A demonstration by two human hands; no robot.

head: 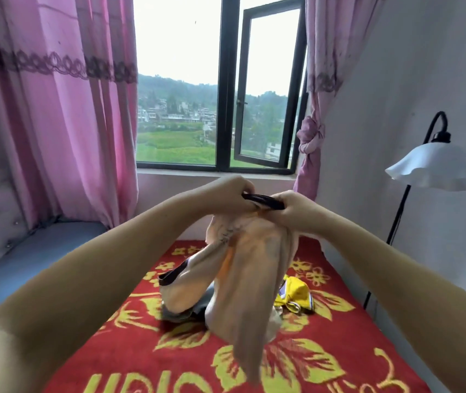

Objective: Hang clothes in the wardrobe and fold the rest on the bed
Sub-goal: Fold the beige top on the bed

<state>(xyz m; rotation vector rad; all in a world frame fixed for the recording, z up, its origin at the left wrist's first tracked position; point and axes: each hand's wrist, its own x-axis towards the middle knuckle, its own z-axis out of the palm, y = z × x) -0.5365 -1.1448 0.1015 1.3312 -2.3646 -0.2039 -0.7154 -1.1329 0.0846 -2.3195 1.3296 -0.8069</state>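
Both of your hands are raised over the middle of the bed, close together. Your left hand (pixel 233 194) has its fingers curled round one end of a dark hanger (pixel 263 200), and your right hand (pixel 292 209) grips the other end together with the top of a peach garment (pixel 250 268). Neither hand is open.

From the head view, the garment hangs from the hanger in loose folds, its lower end drooping down to the red floral blanket (pixel 339 336). A dark-trimmed opening (pixel 172 275) swings out to the left. It looks thin, light and quite limp, so it should slide and bunch rather than keep a shape; hold it at the neckline or shoulder seam, where the cloth is doubled, and feed the hanger arm in from there. The hanger seems stiff and smooth, so the fabric may slip off a sloping arm unless you keep it level.

On the blanket beyond, towards the right edge of the bed, lies a yellow garment (pixel 295 295), and grey clothing (pixel 182 312) sits under the hanging cloth.
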